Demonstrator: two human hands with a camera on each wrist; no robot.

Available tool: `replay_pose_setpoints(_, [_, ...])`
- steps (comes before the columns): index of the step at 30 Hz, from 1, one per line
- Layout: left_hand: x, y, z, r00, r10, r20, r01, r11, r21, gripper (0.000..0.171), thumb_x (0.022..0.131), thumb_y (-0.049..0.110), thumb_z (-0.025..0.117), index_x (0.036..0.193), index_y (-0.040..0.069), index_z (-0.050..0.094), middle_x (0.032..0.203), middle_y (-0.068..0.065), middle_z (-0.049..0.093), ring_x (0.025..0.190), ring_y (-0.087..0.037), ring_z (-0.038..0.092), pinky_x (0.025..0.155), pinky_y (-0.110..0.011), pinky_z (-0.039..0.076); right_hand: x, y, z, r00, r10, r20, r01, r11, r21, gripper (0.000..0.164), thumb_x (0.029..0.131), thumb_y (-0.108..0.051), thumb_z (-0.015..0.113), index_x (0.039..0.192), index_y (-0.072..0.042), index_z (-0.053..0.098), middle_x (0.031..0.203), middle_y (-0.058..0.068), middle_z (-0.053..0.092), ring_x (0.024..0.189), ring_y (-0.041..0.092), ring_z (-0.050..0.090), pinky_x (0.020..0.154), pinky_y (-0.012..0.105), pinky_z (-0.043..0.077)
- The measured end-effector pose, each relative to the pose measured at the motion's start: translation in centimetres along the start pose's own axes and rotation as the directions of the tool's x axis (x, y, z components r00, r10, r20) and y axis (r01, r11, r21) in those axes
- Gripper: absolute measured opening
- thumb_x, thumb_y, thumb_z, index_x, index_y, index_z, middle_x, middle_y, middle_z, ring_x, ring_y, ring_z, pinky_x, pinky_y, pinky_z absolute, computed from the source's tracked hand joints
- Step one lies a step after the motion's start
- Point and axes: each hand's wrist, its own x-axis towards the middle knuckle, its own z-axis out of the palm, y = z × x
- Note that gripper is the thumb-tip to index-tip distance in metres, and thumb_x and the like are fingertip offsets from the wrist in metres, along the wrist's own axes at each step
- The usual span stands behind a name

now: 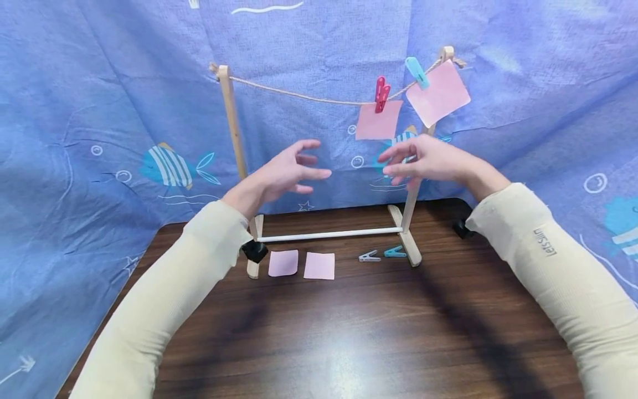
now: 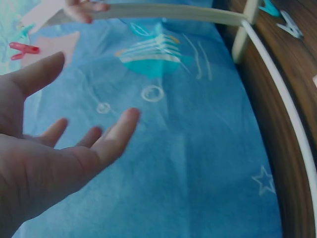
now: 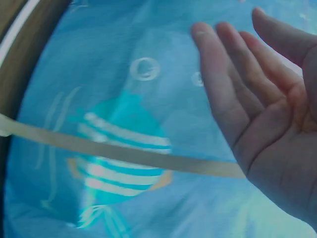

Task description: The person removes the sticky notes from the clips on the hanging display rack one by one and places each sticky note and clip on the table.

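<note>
Both hands hang in the air in front of a small wooden rack, holding nothing. My left hand (image 1: 286,170) is left of the rack's middle, its fingers loosely spread. To the right, my right hand (image 1: 423,160) has relaxed fingers and sits below two hung papers. A red clothespin (image 1: 381,95) fixes one pink paper (image 1: 377,122) to the twine (image 1: 309,98). Farther right, a blue clothespin (image 1: 417,72) fixes another pink paper (image 1: 440,94), which hangs tilted. Two more pink sheets, a left one (image 1: 283,263) and a right one (image 1: 319,266), lie on the table.
A grey clothespin (image 1: 369,256) and a second blue clothespin (image 1: 395,252) lie near the rack's right foot (image 1: 411,250). A white rod (image 1: 329,234) joins the posts low down. Behind stands a blue fish-print cloth (image 1: 149,100); the brown table (image 1: 299,321) extends toward me.
</note>
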Motion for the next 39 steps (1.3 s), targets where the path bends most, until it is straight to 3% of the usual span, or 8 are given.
replay_pose_setpoints(4, [0.7,1.2,0.6,0.991,0.117,-0.064,-0.121,0.990,-0.076,0.076,0.088,0.012,0.082,0.152,0.023,0.043,0.156,-0.012,0.036,0.125,-0.026,0.057,0.094,-0.039,0.056,-0.6,-2.0,-0.6,0.975,-0.094,-0.200,0.097,0.995,0.006,0.041,0.096,-0.028,0.073,0.129,-0.005,0.066,0.105,0.007,0.073,0.088,0.020,0.073,0.067,0.035,0.061])
replay_pose_setpoints(9, [1.6,1.9,1.2,0.976,0.201,-0.080,-0.212,0.964,-0.161,0.074,0.086,0.009,0.082,0.149,0.023,0.045,0.150,-0.010,0.044,0.126,-0.023,0.057,0.096,-0.040,0.055,-1.0,-3.4,-0.7,0.903,-0.141,-0.407,0.200,0.974,0.107,0.044,0.093,-0.026,0.076,0.129,-0.001,0.066,0.118,0.011,0.068,0.088,0.017,0.073,0.058,0.028,0.059])
replay_pose_setpoints(13, [2.6,2.3,1.6,0.970,0.228,-0.087,-0.243,0.942,-0.232,0.075,0.085,0.005,0.082,0.148,0.023,0.045,0.143,-0.008,0.051,0.120,-0.026,0.063,0.097,-0.041,0.054,-0.9,-3.9,-0.5,0.854,-0.151,-0.498,0.280,0.940,0.194,0.046,0.092,-0.019,0.077,0.133,-0.002,0.063,0.135,0.013,0.058,0.094,0.019,0.073,0.056,0.027,0.059])
replay_pose_setpoints(17, [3.4,2.7,2.0,0.968,0.239,-0.073,-0.250,0.939,-0.237,0.069,0.086,0.003,0.081,0.145,0.020,0.050,0.141,-0.008,0.054,0.119,-0.025,0.063,0.098,-0.043,0.054,-0.6,-4.1,-0.6,0.829,-0.164,-0.535,0.335,0.911,0.239,0.052,0.092,-0.012,0.076,0.140,-0.005,0.058,0.145,0.012,0.052,0.091,0.018,0.073,0.055,0.028,0.059])
replay_pose_setpoints(24, [4.2,3.8,2.8,0.995,0.102,-0.021,-0.104,0.977,-0.185,0.059,0.090,-0.002,0.074,0.143,0.017,0.056,0.142,-0.010,0.056,0.121,-0.028,0.062,0.100,-0.045,0.052,-0.1,-4.4,-1.0,0.863,-0.174,-0.475,0.340,0.895,0.290,0.061,0.094,-0.010,0.073,0.150,-0.005,0.048,0.157,0.009,0.041,0.085,0.019,0.074,0.061,0.029,0.059])
replay_pose_setpoints(30, [4.8,4.6,3.6,1.000,-0.005,-0.014,0.004,0.991,-0.132,0.053,0.095,0.007,0.071,0.144,0.020,0.054,0.145,-0.008,0.055,0.123,-0.025,0.060,0.093,-0.040,0.056,0.3,-4.8,-1.5,0.881,-0.169,-0.443,0.344,0.870,0.352,0.067,0.093,-0.007,0.073,0.153,-0.005,0.043,0.159,0.010,0.040,0.079,0.020,0.075,0.059,0.029,0.059])
replay_pose_setpoints(34, [5.0,5.2,3.9,0.998,-0.019,-0.057,0.011,0.990,-0.138,0.050,0.095,0.008,0.072,0.141,0.022,0.058,0.138,-0.003,0.059,0.123,-0.023,0.060,0.090,-0.038,0.057,0.7,-5.2,-1.6,0.890,-0.150,-0.430,0.333,0.857,0.392,0.070,0.091,-0.006,0.076,0.153,-0.005,0.043,0.158,0.011,0.042,0.076,0.021,0.075,0.058,0.030,0.059])
replay_pose_setpoints(39, [5.0,5.5,4.7,0.995,0.035,-0.094,-0.047,0.989,-0.138,0.046,0.093,0.007,0.073,0.136,0.022,0.063,0.132,-0.003,0.062,0.117,-0.020,0.063,0.089,-0.037,0.058,1.1,-5.5,-1.7,0.901,-0.147,-0.409,0.331,0.842,0.425,0.070,0.092,-0.004,0.074,0.153,-0.003,0.041,0.157,0.014,0.042,0.071,0.024,0.074,0.057,0.032,0.059])
